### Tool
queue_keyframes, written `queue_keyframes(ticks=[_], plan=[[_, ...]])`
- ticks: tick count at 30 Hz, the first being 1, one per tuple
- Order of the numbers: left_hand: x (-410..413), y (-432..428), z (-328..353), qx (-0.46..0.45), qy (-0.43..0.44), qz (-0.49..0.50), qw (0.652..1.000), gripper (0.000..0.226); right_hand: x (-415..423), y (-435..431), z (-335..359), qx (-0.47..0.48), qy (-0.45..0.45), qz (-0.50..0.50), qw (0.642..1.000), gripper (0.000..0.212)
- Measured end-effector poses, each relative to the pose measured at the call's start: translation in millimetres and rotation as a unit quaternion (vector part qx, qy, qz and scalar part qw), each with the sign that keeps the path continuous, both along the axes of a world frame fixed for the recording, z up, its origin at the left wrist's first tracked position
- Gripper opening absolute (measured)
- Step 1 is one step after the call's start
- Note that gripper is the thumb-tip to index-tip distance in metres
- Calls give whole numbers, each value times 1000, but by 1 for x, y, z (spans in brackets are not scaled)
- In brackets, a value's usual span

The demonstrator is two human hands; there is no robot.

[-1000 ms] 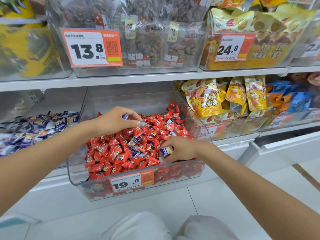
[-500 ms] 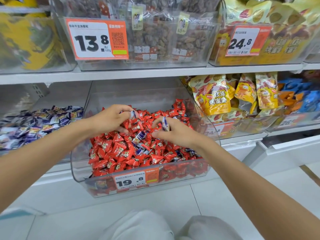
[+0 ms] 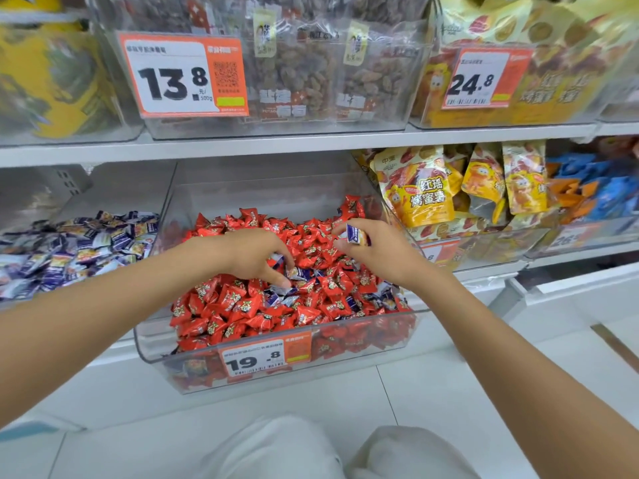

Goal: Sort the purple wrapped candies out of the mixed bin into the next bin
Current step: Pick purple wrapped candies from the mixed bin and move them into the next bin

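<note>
Above the mixed bin (image 3: pixel 152 344), the right hand (image 3: pixel 383 250) pinches a purple candy (image 3: pixel 356 234), its long axis tilted with the purple end upper-left, while the left hand (image 3: pixel 252 254) pinches a second purple candy (image 3: pixel 294 273) in the pile.

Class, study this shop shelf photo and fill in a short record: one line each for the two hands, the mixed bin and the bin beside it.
Left hand: fingertips down among the candies, at a purple one; grip unclear
Right hand: above the heap, pinching a purple candy
Mixed bin: mostly red candies, some purple ones among them
Bin to its left: purple pile
</note>
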State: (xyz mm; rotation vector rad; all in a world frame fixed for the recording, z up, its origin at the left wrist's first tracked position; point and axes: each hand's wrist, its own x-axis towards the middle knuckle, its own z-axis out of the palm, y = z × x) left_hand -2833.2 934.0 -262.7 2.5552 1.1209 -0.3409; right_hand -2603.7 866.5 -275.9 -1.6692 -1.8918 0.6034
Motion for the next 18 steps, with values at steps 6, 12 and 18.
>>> queue_keyframes(ticks=[6, 12, 18], plan=[[23, -9, 2, 109, 198, -82, 971, 66, 3, -3, -15, -19, 60, 19, 998, 19], [10, -7, -11, 50, 5, -43, 998, 20, 5, -1, -26, -43, 55, 15, 997, 31], [-36, -1, 13, -9, -251, 167, 953, 16, 1, -1, -18, -31, 123, 52, 991, 14]])
